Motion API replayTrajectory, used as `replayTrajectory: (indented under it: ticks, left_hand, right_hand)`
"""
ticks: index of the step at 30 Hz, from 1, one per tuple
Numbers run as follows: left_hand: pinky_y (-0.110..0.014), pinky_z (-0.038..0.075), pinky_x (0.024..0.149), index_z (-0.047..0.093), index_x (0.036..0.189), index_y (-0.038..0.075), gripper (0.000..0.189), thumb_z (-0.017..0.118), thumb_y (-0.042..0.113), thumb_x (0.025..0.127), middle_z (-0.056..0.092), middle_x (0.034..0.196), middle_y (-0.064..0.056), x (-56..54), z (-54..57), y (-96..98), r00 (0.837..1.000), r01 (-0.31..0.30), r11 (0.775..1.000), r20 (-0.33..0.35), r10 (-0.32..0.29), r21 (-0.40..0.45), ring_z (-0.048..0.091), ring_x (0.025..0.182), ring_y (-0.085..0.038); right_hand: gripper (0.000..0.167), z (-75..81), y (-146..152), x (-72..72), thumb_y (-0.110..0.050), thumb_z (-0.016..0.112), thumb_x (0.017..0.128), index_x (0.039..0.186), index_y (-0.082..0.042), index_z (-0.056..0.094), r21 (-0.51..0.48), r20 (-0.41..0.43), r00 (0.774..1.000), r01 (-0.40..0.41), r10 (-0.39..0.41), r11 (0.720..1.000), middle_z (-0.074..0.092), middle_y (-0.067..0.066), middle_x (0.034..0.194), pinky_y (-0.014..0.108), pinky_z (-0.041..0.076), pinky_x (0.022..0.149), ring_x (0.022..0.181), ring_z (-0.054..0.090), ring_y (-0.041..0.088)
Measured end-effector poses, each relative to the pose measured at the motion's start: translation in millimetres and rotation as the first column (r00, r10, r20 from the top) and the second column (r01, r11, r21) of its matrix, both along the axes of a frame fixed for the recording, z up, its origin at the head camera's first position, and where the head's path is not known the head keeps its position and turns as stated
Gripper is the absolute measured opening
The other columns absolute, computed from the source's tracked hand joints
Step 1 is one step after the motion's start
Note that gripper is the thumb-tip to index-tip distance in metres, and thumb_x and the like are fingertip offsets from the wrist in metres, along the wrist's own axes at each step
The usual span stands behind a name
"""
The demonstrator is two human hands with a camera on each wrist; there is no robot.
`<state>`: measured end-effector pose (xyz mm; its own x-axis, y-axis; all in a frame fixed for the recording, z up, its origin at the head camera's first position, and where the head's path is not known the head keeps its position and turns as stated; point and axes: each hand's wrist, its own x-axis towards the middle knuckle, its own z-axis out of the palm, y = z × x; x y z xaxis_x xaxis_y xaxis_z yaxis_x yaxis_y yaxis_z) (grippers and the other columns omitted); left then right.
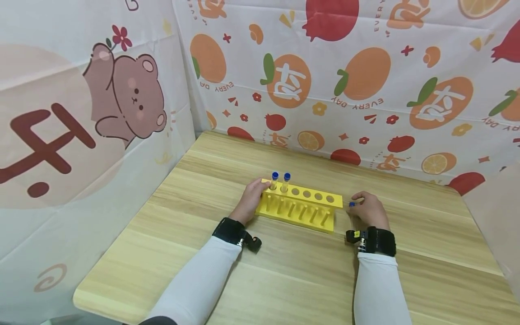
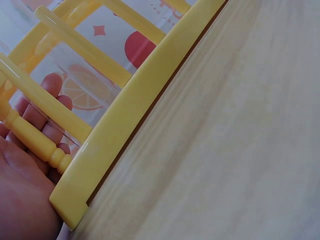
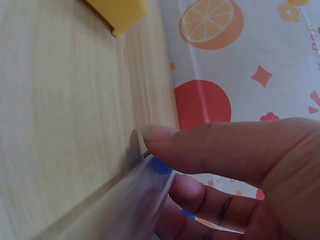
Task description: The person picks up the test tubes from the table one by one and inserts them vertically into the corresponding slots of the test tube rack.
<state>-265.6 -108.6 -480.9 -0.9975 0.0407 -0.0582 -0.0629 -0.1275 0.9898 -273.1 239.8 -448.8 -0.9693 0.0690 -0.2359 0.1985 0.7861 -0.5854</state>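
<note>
A yellow test tube rack (image 1: 298, 220) stands on the table, its left end held by my left hand (image 1: 249, 201). The left wrist view shows the palm and curled fingers around the rack's end post (image 2: 35, 140). Two blue-capped test tubes, one (image 1: 275, 175) beside the other (image 1: 287, 176), sit upright in the two leftmost holes; the other holes of the top row hold no tube. Off the rack's right end, my right hand (image 1: 370, 211) pinches a clear test tube (image 3: 125, 200) near its blue cap (image 3: 161, 166) between thumb and fingers. That tube slants low over the tabletop.
The wooden table (image 1: 284, 280) reaches back to a fruit-print cloth (image 1: 252, 67) hung behind it. Another cloth with a bear print (image 1: 138, 99) hangs along the left side. Each wrist carries a black strap with a small camera.
</note>
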Motion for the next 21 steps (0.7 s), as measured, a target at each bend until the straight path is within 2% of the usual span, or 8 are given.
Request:
replayTrajectory:
  ticks: [6,12,16,19,21]
  left_hand:
    - [-0.024,0.049,0.078,0.061,0.101,0.008,0.023,0.051,0.028,0.096,0.061,0.106,-0.005,-0.2,-1.8,-0.3,1.0,0.006,1.0,0.0,-0.006,0.006,0.057,0.093,-0.013]
    - [-0.025,0.049,0.081,0.061,0.103,0.007,0.024,0.051,0.028,0.096,0.06,0.108,-0.005,0.0,-1.4,-0.4,1.0,0.01,1.0,-0.004,-0.01,-0.006,0.057,0.095,-0.014]
    - [-0.032,0.046,0.097,0.062,0.112,0.002,0.03,0.05,0.026,0.098,0.06,0.119,-0.011,-0.1,-1.4,-0.8,1.0,0.013,1.0,-0.004,-0.013,-0.014,0.055,0.108,-0.018]
    - [-0.038,0.038,0.11,0.059,0.122,-0.001,0.036,0.049,0.025,0.099,0.057,0.131,-0.015,-0.4,-1.1,-1.7,1.0,0.026,1.0,0.01,-0.026,-0.015,0.051,0.12,-0.021]
    - [-0.039,0.035,0.112,0.057,0.125,-0.002,0.037,0.049,0.025,0.1,0.054,0.135,-0.017,-0.2,-0.1,-2.7,0.999,0.038,0.999,0.022,-0.037,-0.013,0.049,0.125,-0.022]
  right_hand:
    - [0.044,-1.7,0.4,-0.7,-0.021,0.072,0.087,0.126,-0.005,0.056,-0.003,-0.012,1.0,0.002,-0.002,1.0,0.059,0.02,0.11,0.034,0.045,0.069,0.088,0.056,0.029]
    - [0.045,-2.7,0.6,-0.8,-0.023,0.072,0.088,0.126,-0.006,0.055,-0.011,0.003,1.0,0.003,-0.003,1.0,0.059,0.02,0.111,0.033,0.045,0.069,0.089,0.056,0.029]
    - [0.045,-3.2,0.3,-0.4,-0.024,0.072,0.088,0.126,-0.006,0.055,-0.012,0.007,1.0,0.004,-0.004,1.0,0.059,0.021,0.112,0.033,0.046,0.069,0.089,0.056,0.029]
    - [0.045,-3.4,0.3,-0.4,-0.024,0.071,0.087,0.126,-0.006,0.055,-0.012,0.004,1.0,0.002,-0.002,1.0,0.059,0.021,0.112,0.033,0.046,0.068,0.089,0.057,0.029]
    - [0.046,-3.7,0.9,-0.8,-0.024,0.071,0.087,0.127,-0.007,0.055,-0.018,0.003,1.0,0.001,-0.001,1.0,0.059,0.02,0.112,0.033,0.046,0.068,0.089,0.056,0.029]
